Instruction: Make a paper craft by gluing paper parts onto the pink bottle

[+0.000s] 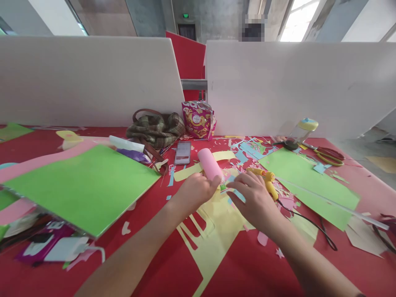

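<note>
My left hand (195,190) is closed around the near end of a pink paper roll (209,163), which points away from me over the red table (173,268). My right hand (254,197) hovers just right of the roll's end, fingers curled toward a small green scrap (223,187) between the hands. Whether those fingers pinch the scrap is hidden. A yellow glue gun (267,181) lies just beyond my right hand, its black cord (312,225) trailing to the right. Cut yellow paper (213,231) lies under both hands.
A stack of green sheets (83,187) fills the left. More green paper (309,185) with a clear ruler (334,202) lies right. Scissors (329,154), a bottle (301,132), a phone (182,152), a plaid bag (154,128) and a snack packet (198,119) sit by the white dividers (278,86).
</note>
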A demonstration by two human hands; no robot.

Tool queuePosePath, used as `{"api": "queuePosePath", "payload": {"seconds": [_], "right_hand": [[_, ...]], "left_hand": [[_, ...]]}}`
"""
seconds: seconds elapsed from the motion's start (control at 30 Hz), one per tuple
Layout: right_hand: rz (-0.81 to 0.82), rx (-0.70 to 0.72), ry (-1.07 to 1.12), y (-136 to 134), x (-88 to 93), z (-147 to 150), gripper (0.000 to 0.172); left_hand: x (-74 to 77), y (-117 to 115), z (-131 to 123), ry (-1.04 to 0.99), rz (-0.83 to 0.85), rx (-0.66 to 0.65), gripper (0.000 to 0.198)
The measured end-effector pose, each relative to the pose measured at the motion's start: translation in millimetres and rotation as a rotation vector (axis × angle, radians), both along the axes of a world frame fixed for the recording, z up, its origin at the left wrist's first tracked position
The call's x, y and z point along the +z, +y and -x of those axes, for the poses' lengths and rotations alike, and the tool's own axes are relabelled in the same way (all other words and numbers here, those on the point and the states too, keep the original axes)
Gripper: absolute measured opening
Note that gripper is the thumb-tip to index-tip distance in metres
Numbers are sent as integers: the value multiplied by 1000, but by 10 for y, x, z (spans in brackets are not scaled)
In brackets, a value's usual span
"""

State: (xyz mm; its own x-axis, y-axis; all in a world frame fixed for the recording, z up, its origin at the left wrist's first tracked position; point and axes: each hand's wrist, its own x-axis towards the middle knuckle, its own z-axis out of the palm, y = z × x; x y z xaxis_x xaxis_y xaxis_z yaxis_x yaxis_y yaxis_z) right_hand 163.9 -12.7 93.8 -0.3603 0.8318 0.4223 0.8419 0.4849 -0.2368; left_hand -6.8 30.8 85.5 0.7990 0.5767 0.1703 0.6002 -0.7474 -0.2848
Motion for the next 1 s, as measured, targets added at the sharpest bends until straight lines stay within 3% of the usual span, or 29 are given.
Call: {"api": "queuePosePath", "payload": {"seconds": [0.1, 0.23, 0.4, 0.5, 0.63, 0.77, 1.0], "right_hand": [[41, 35, -39, 240, 21, 141, 6], [57, 66, -30, 470, 25, 230, 10], [-19, -39, 71, 734, 49, 290, 14], [-4, -112, 202, 911, 61, 327, 14], [57, -259, 313, 1123, 51, 405, 13], [93, -330, 305, 1312, 17, 474, 16], [182, -348, 253, 1529, -89, 545, 14]], "left_hand": [[100, 73, -56, 30, 28, -10, 35], [245, 204, -36, 52, 33, -7, 34], [373, 489, 40, 30, -54, 14, 33], [412, 753, 89, -142, -60, 23, 28], [413, 1143, 104, -309, 14, -42, 19], [363, 1450, 78, -287, -72, -65, 26], [223, 1630, 141, -240, -129, -139, 31]]}}
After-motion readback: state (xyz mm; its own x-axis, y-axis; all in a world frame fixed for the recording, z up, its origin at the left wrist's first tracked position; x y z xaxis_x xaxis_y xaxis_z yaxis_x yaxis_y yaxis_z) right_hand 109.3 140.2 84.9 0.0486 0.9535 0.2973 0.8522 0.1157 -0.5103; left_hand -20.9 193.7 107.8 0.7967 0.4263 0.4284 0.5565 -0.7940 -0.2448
